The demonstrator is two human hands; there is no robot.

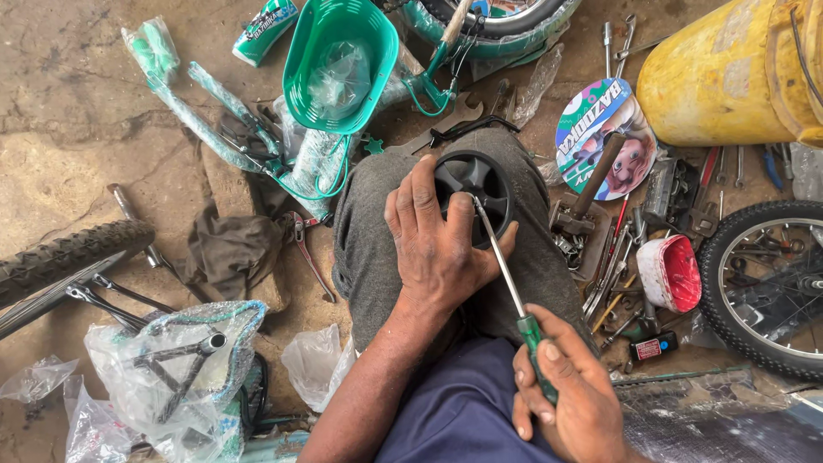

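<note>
Two bare hands are seen at work over a grey trouser knee point(369, 249). A small black plastic wheel point(474, 190) is held on the knee by the left hand point(437, 244), with fingers wrapped on its rim. A long metal screwdriver with a green handle point(514, 300) is gripped tight in the right hand point(570, 399). Its tip is poked into the wheel's middle. A green plastic basket point(339, 64) lies on the ground behind.

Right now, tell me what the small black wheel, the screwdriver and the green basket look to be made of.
Small black wheel: seemingly moulded plastic, matte black, with spokes and rim in one piece. Screwdriver: bright, shiny shaft, probably steel; green handle looks like translucent plastic, gripped by the right hand. Green basket: glossy slotted plastic. The left hand steadies the wheel on the knee.
</note>
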